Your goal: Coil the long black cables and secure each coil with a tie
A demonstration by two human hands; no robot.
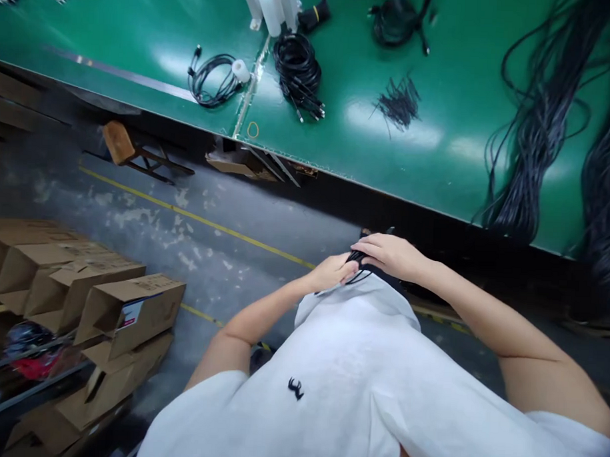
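White shirt [340, 363]: nearest the camera, spreading below the hands; its front sits right behind the work, so the cable seems to be held close to the waist for a steady grip.
Black cable [357, 255]: gathered between both hands in front of the waist, off the table; a thin loop hangs below the fingers.
Left hand [328, 272]: closed most of the way, fingers curled round the cable from the left, apparently to keep its strands together.
Right hand [391, 253]: palm down, fingers bent over the cable from the other side; its thumb is hidden, so I cannot tell how tightly it pinches.
Green table [437, 163]: beyond the hands, its near edge apart from them.
Thin black strips [399, 104]: in a loose pile, probably left within easy reach.
Coiled bundle [296, 71]: compact beside the table's seam, its ends together, likely so it stays tidy.
Long cables [533, 143]: draped toward the table's edge at right, perhaps because their length suits laying out over coiling.
Cardboard boxes [132, 309]: at left, away from the table.
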